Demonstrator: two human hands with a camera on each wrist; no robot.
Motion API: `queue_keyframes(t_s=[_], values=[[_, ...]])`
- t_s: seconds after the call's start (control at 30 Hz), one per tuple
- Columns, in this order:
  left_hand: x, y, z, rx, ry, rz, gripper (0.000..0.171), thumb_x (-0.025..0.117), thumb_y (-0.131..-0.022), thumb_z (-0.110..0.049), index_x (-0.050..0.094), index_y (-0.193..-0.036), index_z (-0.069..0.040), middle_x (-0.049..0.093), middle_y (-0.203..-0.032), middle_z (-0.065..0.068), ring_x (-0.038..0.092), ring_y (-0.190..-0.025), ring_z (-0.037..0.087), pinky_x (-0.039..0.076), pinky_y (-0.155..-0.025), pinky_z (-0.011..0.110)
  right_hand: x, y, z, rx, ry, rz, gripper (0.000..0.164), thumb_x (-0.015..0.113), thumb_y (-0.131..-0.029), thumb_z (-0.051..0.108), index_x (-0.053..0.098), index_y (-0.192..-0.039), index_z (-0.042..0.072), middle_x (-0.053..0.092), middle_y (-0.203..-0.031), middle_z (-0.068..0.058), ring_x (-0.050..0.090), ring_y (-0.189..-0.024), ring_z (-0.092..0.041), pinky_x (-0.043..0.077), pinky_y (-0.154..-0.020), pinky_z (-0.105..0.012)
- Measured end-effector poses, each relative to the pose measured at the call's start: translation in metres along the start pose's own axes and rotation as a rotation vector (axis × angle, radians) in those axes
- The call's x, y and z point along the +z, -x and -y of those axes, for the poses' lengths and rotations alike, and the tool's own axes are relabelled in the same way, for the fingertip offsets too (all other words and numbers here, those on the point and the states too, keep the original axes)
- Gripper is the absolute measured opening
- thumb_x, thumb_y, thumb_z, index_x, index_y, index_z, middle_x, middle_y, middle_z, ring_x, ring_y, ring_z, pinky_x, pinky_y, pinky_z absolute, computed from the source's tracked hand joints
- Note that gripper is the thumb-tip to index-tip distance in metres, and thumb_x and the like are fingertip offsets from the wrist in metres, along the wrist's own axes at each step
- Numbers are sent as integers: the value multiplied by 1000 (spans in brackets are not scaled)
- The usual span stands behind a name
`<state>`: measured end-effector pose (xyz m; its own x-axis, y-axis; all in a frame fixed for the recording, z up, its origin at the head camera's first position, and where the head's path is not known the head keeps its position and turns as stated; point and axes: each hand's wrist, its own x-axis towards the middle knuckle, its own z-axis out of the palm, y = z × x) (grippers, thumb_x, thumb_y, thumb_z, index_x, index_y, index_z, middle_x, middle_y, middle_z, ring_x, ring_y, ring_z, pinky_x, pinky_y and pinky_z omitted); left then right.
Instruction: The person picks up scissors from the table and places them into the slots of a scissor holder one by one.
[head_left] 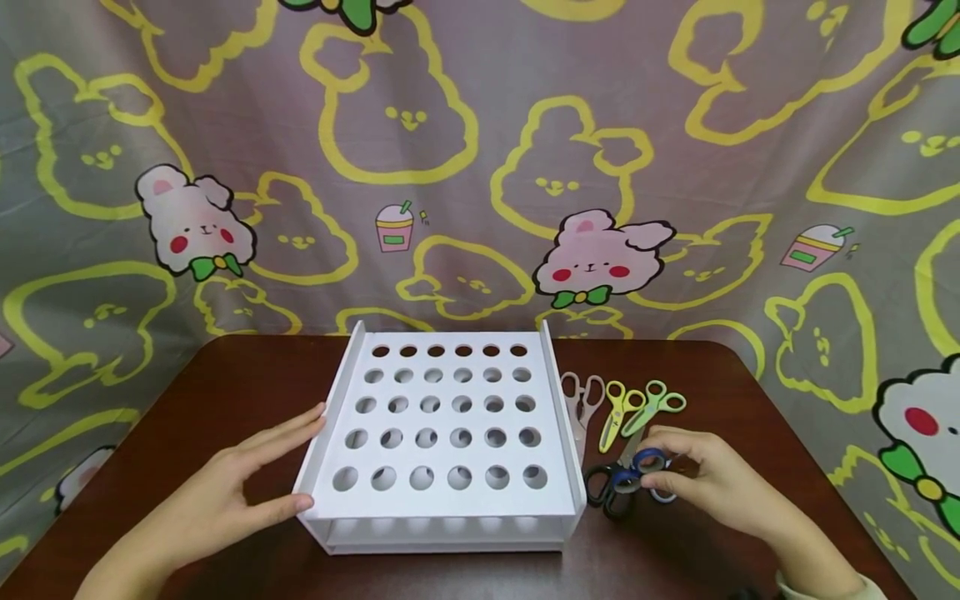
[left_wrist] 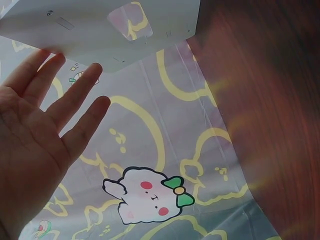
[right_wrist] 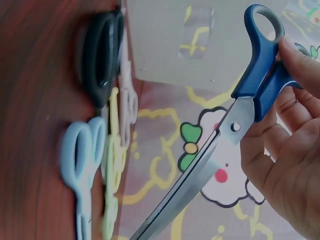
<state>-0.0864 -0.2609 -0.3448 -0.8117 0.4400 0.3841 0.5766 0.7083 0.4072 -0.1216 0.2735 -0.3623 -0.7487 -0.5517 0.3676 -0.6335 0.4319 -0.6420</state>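
Note:
A white rack (head_left: 442,421) with rows of round holes in its top stands mid-table. My left hand (head_left: 225,492) is at its left side, thumb and fingers spread and touching the side panel. In my right hand (head_left: 712,483), right of the rack, thumb and fingers pinch the blue handles of scissors (right_wrist: 250,75). Their blades appear nearly together, pointing away from the palm in the right wrist view. Under and beside that hand lie black-handled scissors (right_wrist: 102,95) and light blue scissors (right_wrist: 83,200).
Behind the right hand, yellow scissors (head_left: 611,429), green scissors (head_left: 643,417) and pale pinkish scissors (head_left: 582,425) lie along the rack's right side. The dark wooden table (head_left: 247,375) ends at a patterned curtain (head_left: 465,100) behind and at both sides.

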Motion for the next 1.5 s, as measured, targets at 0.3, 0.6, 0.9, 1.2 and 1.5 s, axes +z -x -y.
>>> queue_keyframes(t_s=[0.3,0.6,0.9,1.2,1.5], values=[[1,-1,1,20,9,-16,79,86,-75,-26,52,-146,-21,48,-153,-3,31,-137,-18,20,-102,-3,2,-17,13,-13,73,-123,30,78,-78,-2,70,-98,19,67,-91,10,61,-80,-1,51,-68,-19],[2,-1,1,31,14,-34,80,87,-74,-23,52,-145,-20,49,-153,-3,33,-137,-17,21,-102,-3,2,-33,24,-33,-12,-238,31,76,-76,-12,71,-100,6,67,-93,11,61,-83,0,54,-66,-17],[5,1,2,35,21,-42,80,88,-73,-22,53,-145,-19,49,-153,-3,33,-137,-17,22,-102,-3,3,-46,39,-71,-127,-296,27,71,-78,-18,69,-98,-1,64,-90,6,59,-76,-6,53,-58,-21],[5,2,2,23,26,-43,80,88,-73,-20,52,-145,-19,48,-153,-3,33,-137,-16,22,-102,-3,1,-59,57,-111,-137,-375,30,70,-77,-20,68,-97,2,67,-91,4,61,-75,-7,52,-57,-21],[6,3,0,-19,51,-25,80,86,-76,-20,50,-147,-22,45,-155,-6,31,-138,-17,21,-100,-4,1,-71,73,-189,-197,-434,14,71,-84,-8,69,-96,-1,67,-91,-2,63,-75,-8,55,-66,-19]])
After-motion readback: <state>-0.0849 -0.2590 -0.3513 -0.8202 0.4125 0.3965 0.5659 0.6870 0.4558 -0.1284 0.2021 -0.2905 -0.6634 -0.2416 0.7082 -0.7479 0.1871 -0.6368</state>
